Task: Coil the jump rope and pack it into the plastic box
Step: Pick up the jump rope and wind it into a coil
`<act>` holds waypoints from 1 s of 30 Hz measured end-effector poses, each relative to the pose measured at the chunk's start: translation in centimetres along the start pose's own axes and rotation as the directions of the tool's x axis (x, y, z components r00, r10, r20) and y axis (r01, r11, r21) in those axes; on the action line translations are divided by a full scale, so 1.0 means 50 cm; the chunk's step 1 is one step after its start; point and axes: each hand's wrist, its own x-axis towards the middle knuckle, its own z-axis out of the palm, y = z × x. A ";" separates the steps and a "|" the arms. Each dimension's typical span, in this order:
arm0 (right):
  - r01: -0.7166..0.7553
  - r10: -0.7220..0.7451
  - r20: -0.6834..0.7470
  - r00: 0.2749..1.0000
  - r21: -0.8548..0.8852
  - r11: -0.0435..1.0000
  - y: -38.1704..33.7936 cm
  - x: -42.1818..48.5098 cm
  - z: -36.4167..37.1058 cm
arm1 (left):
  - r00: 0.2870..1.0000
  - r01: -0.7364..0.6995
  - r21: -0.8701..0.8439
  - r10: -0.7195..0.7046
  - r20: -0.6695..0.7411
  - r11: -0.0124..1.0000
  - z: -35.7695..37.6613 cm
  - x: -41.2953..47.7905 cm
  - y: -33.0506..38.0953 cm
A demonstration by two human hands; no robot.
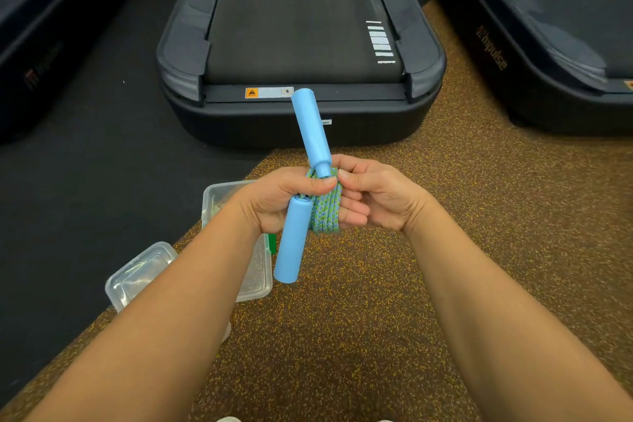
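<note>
While the fingers [318, 183] of the left hand [274, 202] clamp the blue-green braided jump rope coil [325, 209] at mid-frame, the right hand [380, 197] pinches it from the right. One light blue cylindrical handle [310, 128] points up, the other handle [291, 243] hangs down. Left of centre, the clear plastic box [257, 281] sits under the left forearm [178, 301] on speckled brown floor [342, 319].

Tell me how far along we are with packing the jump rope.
Coiling looks almost done: the rope is a tight bundle, with both blue handles sticking out. In hand: the left hand grips the bundle while the right hand pinches its top near one handle. Left: putting it into the plastic box, which sits open on the floor to the left.
</note>
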 end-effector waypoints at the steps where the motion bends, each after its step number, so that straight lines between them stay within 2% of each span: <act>1: 0.004 -0.004 -0.002 1.000 -0.022 1.000 -0.002 0.000 0.002 | 1.000 -0.002 0.000 0.002 -0.004 1.000 0.000 0.000 0.000; 9: 0.063 -0.067 -0.070 0.995 -0.059 0.996 -0.003 0.007 0.004 | 0.994 -0.013 0.080 0.021 -0.105 0.997 0.010 0.005 0.001; 15: 0.023 -0.026 -0.023 0.999 -0.096 0.995 -0.006 0.009 0.003 | 0.995 -0.038 0.042 0.042 -0.094 0.998 0.001 0.004 0.000; 21: 0.009 -0.031 -0.124 0.992 -0.169 0.986 -0.001 0.021 0.001 | 0.987 -0.029 0.077 0.041 -0.156 0.997 0.004 0.006 0.001; 26: 0.041 -0.063 -0.115 0.991 -0.184 0.982 -0.003 0.019 0.004 | 0.981 -0.038 0.084 0.053 -0.187 0.996 0.007 0.011 -0.001; 30: 0.004 -0.017 -0.077 0.997 -0.166 0.986 -0.009 0.016 0.002 | 0.981 -0.035 0.092 0.052 -0.185 0.995 0.010 0.007 0.000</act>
